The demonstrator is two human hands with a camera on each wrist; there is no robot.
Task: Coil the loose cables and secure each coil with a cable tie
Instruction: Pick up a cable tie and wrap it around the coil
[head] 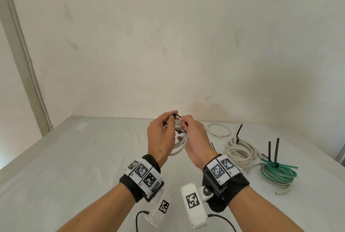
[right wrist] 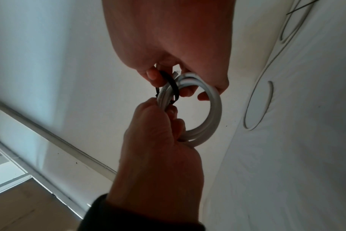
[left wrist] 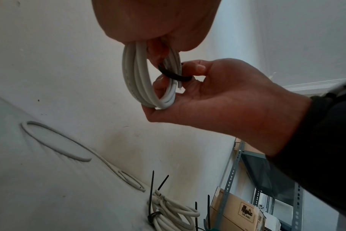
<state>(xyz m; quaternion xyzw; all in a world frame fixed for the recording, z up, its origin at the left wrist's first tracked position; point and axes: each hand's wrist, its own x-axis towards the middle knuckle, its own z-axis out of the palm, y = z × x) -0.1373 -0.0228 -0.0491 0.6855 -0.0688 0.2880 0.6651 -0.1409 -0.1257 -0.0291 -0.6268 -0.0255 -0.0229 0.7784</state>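
Both hands hold a small white cable coil [head: 179,146] in the air above the table [head: 74,157]. A black cable tie [head: 177,115] loops round the coil's top strands. My left hand [head: 170,119] grips the coil, its thumb and forefinger at the tie's head. My right hand [head: 184,122] pinches the tie and cradles the coil on its fingers. The left wrist view shows the coil [left wrist: 136,75], the tie's band [left wrist: 176,76] and the right hand [left wrist: 217,96]. In the right wrist view the tie [right wrist: 173,84] crosses the coil [right wrist: 212,109] above the left hand [right wrist: 158,140].
On the table's right lie a loose white cable loop [head: 219,130], a cream coil [head: 240,152] bound with a black tie, and a green and white coil [head: 278,173] with upright tie tails. A spare tie [head: 213,146] lies nearby. A wall stands behind.
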